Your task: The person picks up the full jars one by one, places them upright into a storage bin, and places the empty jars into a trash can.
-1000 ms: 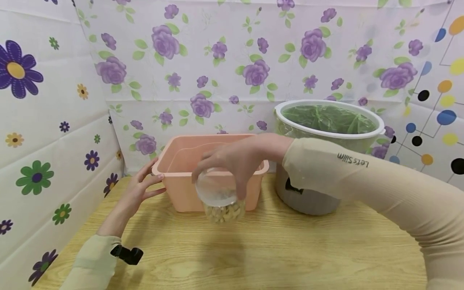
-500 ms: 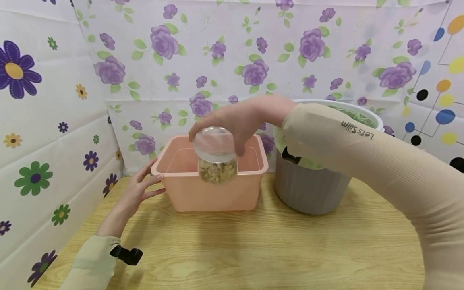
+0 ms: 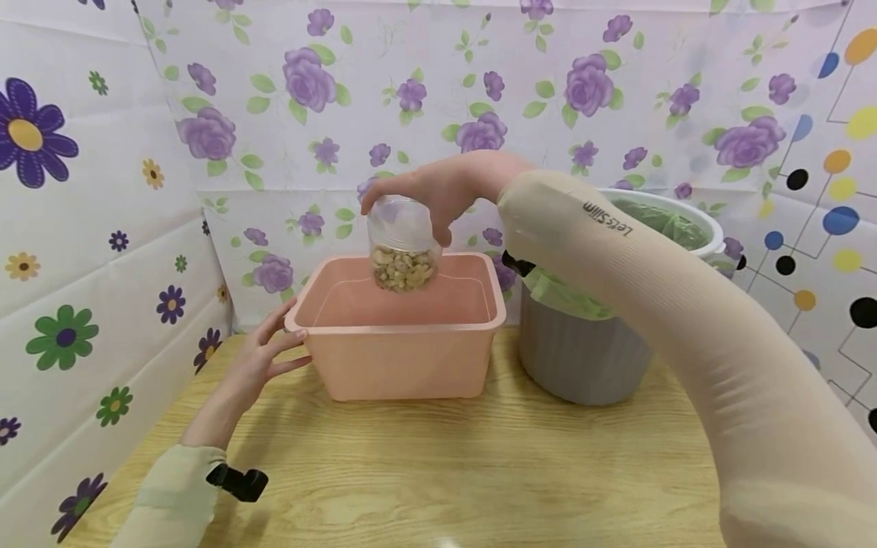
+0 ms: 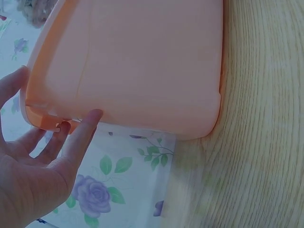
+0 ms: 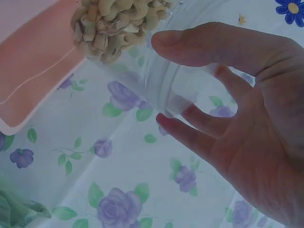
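My right hand [image 3: 448, 190] grips a clear plastic jar [image 3: 403, 251] from above by its lid end, fingers and thumb spread around it. Cashews [image 5: 121, 21] fill its lower part. The jar hangs upright over the pink plastic basin [image 3: 404, 364], its bottom overlapping the basin's opening in the head view. At the basin's left end, my left hand [image 3: 262, 354] holds the rim corner. In the left wrist view, some fingers bend at the rim [image 4: 28, 107] while another digit lies on the outer wall.
A grey bin [image 3: 582, 358] with a white rim and green liner stands right of the basin, partly behind my right sleeve [image 3: 658, 304]. Both containers stand on a wooden table [image 3: 425, 464]. Flowered sheets [image 3: 425, 114] hang behind and at the left.
The right hand has lifted the jar of cashews from in front of the basin to above its opening. The left hand has stayed at the basin's corner.
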Action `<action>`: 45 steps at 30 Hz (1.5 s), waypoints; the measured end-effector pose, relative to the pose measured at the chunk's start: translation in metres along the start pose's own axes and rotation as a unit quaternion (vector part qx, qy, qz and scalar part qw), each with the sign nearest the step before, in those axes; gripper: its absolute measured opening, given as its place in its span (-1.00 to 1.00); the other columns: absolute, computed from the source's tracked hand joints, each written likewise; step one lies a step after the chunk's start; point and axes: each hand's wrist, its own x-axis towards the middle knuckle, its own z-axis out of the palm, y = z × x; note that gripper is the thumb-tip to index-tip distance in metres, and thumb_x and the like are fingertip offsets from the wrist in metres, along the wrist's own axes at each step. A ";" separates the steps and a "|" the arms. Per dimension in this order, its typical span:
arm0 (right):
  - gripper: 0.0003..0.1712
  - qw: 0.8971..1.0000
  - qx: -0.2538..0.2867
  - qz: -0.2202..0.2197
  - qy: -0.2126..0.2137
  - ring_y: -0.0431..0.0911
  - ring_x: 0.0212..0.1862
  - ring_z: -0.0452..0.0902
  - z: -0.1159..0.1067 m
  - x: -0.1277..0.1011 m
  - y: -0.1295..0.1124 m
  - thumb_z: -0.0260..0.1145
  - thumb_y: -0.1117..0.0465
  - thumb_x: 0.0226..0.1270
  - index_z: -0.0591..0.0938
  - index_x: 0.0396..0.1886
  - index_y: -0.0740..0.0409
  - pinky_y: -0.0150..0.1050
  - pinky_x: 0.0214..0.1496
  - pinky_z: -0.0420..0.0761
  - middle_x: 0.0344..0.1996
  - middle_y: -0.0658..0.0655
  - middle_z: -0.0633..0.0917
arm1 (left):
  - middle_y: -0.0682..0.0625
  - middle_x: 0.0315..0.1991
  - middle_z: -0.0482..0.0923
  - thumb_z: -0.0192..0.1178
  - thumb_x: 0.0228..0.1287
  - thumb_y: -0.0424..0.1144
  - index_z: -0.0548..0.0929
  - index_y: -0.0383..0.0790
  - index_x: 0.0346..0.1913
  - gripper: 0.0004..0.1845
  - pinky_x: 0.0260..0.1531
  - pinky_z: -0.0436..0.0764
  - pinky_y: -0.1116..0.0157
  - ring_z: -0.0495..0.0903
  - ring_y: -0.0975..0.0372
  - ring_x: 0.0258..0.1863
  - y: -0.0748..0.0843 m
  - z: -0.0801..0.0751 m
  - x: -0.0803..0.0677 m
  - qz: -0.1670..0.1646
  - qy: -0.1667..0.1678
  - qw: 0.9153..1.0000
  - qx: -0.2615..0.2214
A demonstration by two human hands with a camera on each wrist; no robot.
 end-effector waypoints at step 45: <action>0.24 0.999 -0.007 0.011 -0.038 -0.06 0.20 0.29 0.097 0.067 0.034 0.33 0.61 -0.18 0.23 0.34 -0.64 -0.19 -0.13 0.50 0.35 0.00 0.36 | 0.07 0.23 0.22 0.08 0.48 -0.20 -0.07 0.01 0.61 -0.22 -0.01 0.71 0.24 0.51 0.52 0.03 -0.001 0.000 -0.002 0.002 0.005 1.000 -0.002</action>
